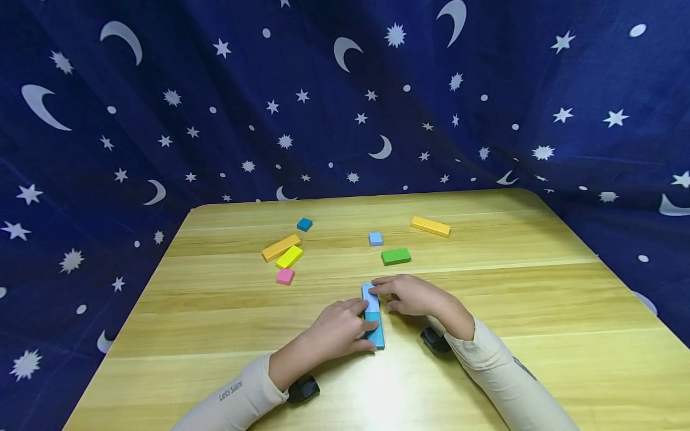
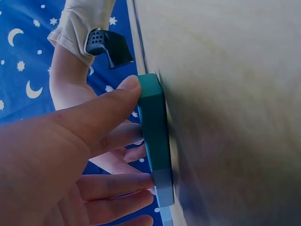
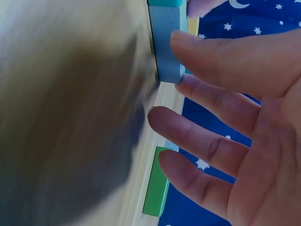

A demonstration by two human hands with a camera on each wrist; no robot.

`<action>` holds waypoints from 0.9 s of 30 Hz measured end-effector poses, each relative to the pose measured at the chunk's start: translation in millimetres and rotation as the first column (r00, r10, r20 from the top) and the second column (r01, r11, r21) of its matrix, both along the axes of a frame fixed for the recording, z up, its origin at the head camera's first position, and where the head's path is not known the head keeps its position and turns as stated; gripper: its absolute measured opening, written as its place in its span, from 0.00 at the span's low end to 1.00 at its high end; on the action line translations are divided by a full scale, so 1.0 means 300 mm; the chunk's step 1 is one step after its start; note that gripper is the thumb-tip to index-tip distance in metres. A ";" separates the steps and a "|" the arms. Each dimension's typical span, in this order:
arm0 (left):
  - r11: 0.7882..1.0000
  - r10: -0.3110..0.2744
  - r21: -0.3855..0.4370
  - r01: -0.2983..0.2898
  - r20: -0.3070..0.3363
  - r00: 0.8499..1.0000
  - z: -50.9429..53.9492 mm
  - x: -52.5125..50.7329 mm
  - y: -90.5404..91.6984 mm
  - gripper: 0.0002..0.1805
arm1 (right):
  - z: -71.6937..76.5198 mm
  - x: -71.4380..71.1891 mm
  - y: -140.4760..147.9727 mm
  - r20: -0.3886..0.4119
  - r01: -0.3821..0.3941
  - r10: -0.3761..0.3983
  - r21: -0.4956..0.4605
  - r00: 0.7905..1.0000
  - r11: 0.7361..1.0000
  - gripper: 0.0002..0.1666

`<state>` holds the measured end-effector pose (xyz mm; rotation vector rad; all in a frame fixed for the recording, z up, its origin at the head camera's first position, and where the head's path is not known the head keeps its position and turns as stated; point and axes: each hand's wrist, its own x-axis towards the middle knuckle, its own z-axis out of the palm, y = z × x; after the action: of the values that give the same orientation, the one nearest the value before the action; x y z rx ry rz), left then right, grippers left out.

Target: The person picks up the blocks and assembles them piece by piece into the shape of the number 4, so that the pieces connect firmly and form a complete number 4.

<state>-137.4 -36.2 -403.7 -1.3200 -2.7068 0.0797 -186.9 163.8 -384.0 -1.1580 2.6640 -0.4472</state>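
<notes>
Main risk: the two-block row skewing whole if the left hand [image 1: 339, 329] and right hand [image 1: 412, 296] push unevenly. Lesser: teal block [image 1: 377, 335] sliding under thumb pressure. Least: its seam with the light blue block [image 1: 374, 306] parting if a fingertip drags. Both hands: fingers extended, touching the row, not gripping; row flat between them. Room: star-and-moon curtain [image 1: 323, 54] behind, pale wood-grain table [image 1: 485, 287] with glare toward the wearer. Beyond the row: green block [image 1: 396, 257], pink block [image 1: 285, 276].

Pink block [image 1: 285, 276], green block [image 1: 396, 257] (passage between).
</notes>
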 end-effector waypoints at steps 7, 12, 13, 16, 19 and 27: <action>1.000 -0.006 -0.015 0.006 -0.002 1.000 0.004 0.007 0.003 0.25 | 0.012 0.012 -0.005 0.002 0.013 -0.013 0.028 1.000 1.000 0.22; 1.000 -0.011 -0.021 0.011 -0.006 1.000 0.005 0.008 0.000 0.23 | 0.012 0.015 -0.009 0.001 0.004 -0.004 0.021 1.000 1.000 0.21; 1.000 -0.012 -0.019 0.012 -0.003 1.000 0.006 0.008 0.000 0.23 | 0.012 0.015 -0.010 0.001 0.001 -0.001 0.019 1.000 1.000 0.21; 1.000 -0.016 -0.012 0.016 -0.001 1.000 0.008 0.007 -0.001 0.21 | 0.012 0.015 -0.011 0.001 -0.004 0.004 0.016 1.000 1.000 0.21; 1.000 -0.014 -0.010 0.014 0.001 1.000 0.008 0.006 0.000 0.20 | 0.011 0.013 -0.010 0.004 -0.004 0.003 0.013 1.000 1.000 0.21; 1.000 -0.006 -0.016 0.006 0.021 1.000 0.008 0.008 0.001 0.19 | 0.008 0.009 -0.008 0.003 -0.005 0.005 0.006 1.000 1.000 0.21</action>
<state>-135.1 -35.8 -401.4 -1.3410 -2.7248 0.0878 -184.2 161.3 -381.6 -1.1610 2.6577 -0.4392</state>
